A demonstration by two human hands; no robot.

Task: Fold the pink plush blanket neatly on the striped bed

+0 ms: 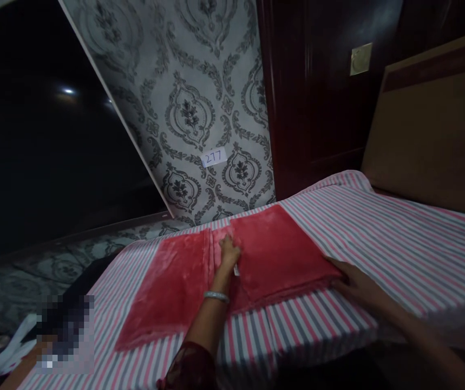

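Note:
A folded red plush cloth (pixel 285 254) lies on a striped sheet, its two folded halves side by side with a narrow strip between them. My left hand (pixel 229 252), with a pale bangle on its wrist, has its fingers closed at the inner edge of the right half. Just below that hand a small white tag (pixel 236 270) shows. At the outer right corner of the cloth, my right hand (pixel 341 272) grips the edge, the fingers partly hidden by the fabric. The left half (pixel 171 281) lies flat, its layered hem toward me.
The striped sheet (pixel 411 244) covers a raised surface against a patterned wall (pixel 191 108). A large dark screen (pixel 53 135) stands at left, a cardboard box (pixel 435 124) at right. Someone's arm (pixel 25 363) and a pixelated patch are at lower left.

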